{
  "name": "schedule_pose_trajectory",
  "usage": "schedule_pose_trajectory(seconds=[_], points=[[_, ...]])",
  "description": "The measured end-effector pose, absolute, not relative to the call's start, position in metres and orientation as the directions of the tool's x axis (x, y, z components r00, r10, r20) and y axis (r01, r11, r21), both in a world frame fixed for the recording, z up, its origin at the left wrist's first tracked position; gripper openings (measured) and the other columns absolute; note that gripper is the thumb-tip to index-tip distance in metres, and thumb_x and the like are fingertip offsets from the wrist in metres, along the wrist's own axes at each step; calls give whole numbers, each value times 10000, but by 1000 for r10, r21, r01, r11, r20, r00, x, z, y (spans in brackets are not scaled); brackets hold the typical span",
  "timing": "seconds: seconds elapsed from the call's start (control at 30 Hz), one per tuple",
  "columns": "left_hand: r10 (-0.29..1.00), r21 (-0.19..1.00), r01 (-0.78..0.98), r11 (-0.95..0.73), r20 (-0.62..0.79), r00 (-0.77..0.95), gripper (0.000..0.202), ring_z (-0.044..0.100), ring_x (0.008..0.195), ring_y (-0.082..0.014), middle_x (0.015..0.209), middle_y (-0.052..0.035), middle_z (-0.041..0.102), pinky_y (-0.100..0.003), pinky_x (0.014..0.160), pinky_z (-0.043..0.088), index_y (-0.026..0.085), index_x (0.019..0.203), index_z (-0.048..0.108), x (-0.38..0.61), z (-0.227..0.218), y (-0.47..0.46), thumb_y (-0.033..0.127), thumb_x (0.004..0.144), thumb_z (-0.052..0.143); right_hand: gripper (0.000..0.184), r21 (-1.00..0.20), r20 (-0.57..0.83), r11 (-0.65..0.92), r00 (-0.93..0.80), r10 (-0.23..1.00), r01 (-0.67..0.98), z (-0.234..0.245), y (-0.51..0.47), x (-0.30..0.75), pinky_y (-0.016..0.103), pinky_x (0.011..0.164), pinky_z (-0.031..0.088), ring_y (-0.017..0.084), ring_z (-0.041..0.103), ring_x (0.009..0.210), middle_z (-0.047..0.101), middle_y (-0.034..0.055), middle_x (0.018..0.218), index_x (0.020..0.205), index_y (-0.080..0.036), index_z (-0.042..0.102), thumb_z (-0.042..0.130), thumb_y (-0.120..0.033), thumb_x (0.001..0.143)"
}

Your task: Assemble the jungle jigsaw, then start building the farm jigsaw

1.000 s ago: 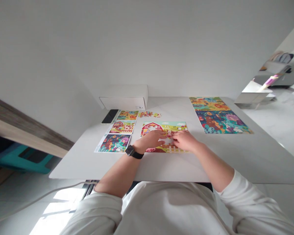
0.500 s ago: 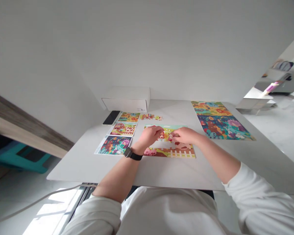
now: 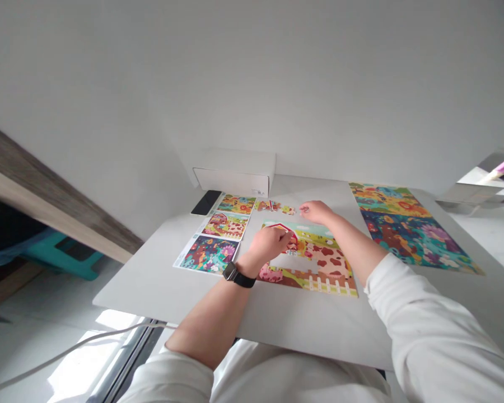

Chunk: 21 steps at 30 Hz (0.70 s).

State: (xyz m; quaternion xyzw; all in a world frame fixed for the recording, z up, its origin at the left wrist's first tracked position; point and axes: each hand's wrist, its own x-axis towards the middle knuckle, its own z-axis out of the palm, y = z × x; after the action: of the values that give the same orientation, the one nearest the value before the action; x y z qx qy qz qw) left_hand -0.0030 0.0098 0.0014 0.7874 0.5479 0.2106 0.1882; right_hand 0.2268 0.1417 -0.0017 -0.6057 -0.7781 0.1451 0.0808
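A farm jigsaw puzzle (image 3: 327, 262) with a barn, cows and a fence lies partly assembled on the table, with a bare gap in its middle. My left hand (image 3: 271, 244), wearing a black watch (image 3: 238, 275), rests over the puzzle's left side with its fingers curled. What those fingers hold, if anything, is hidden. Beyond the puzzle's top edge my right hand (image 3: 317, 212) reaches out, fingers slightly apart and nothing visible in them. Just left of its fingertips lies a loose yellow-green puzzle piece (image 3: 289, 210), beside several other loose puzzle pieces (image 3: 269, 205).
Left of the puzzle is a sheet of small reference pictures (image 3: 224, 225), with a black phone (image 3: 206, 202) by its top corner. A white box (image 3: 233, 178) stands against the wall. Two colourful finished pictures (image 3: 407, 224) lie at the right of the white table (image 3: 138, 280).
My right hand has left the puzzle and moved away from me toward the loose pieces. My left hand stays over the puzzle's left side. The camera view has turned somewhat left.
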Motion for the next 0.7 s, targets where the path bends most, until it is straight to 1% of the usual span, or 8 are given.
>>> schedule_pose_trajectory(seconds=[0.1,0.23,0.37,0.43,0.5,0.53,0.6,0.7], points=[[945,506,801,-321,112,308,505,602,662,-198,745,-81,736,-341,599,256,220,699,735,-4,3,10,445,1065,469,350,-288,-62,203,-230,971,936,-8,158,208,312,950,560,263,775,1147,830,98,1242,1291,-237,809,751,-276,948],[955,474,830,-293,102,279,484,645,706,-217,811,-93,775,-338,620,301,229,782,804,-5,5,10,449,1062,476,325,-239,-75,191,-214,974,952,-15,172,190,310,894,547,283,768,1131,819,125,1253,1207,-227,833,809,-350,907],[960,465,841,-277,86,268,464,670,725,-225,828,-97,786,-334,640,344,233,828,832,-6,3,11,434,1056,481,252,-237,-85,173,-198,976,956,-19,178,183,286,824,524,248,762,1030,825,105,1172,1071,-228,832,867,-300,832],[961,465,843,-272,85,264,443,682,743,-226,842,-99,791,-327,650,358,231,847,837,-6,1,12,416,1052,490,308,-270,-82,145,-173,982,952,-20,177,182,272,786,509,221,746,975,820,86,1136,1085,-225,802,892,-280,796],[963,465,845,-265,86,254,427,692,763,-226,855,-101,795,-321,659,366,229,848,835,-6,-1,13,401,1051,500,366,-328,-65,107,-136,989,938,-20,173,184,260,753,493,199,729,937,813,67,1120,1124,-222,767,897,-258,784],[965,466,846,-260,87,249,425,697,771,-226,859,-102,797,-319,662,367,229,845,831,-6,-1,13,396,1053,501,346,-365,-49,93,-118,992,926,-20,171,185,254,742,486,190,723,926,810,60,1115,1125,-222,755,880,-244,803],[967,466,848,-252,86,240,431,703,782,-229,863,-103,799,-318,662,363,228,843,822,-6,0,14,390,1066,490,230,-445,-11,83,-98,995,892,-19,165,191,245,735,478,173,719,920,808,51,1102,1087,-223,744,812,-208,868],[965,474,842,-257,81,249,448,705,782,-236,847,-102,789,-319,658,353,228,874,801,-6,2,14,390,1094,447,100,-560,37,98,-93,995,823,-16,153,207,241,760,490,156,726,898,808,44,1057,1027,-217,725,716,-177,936]])
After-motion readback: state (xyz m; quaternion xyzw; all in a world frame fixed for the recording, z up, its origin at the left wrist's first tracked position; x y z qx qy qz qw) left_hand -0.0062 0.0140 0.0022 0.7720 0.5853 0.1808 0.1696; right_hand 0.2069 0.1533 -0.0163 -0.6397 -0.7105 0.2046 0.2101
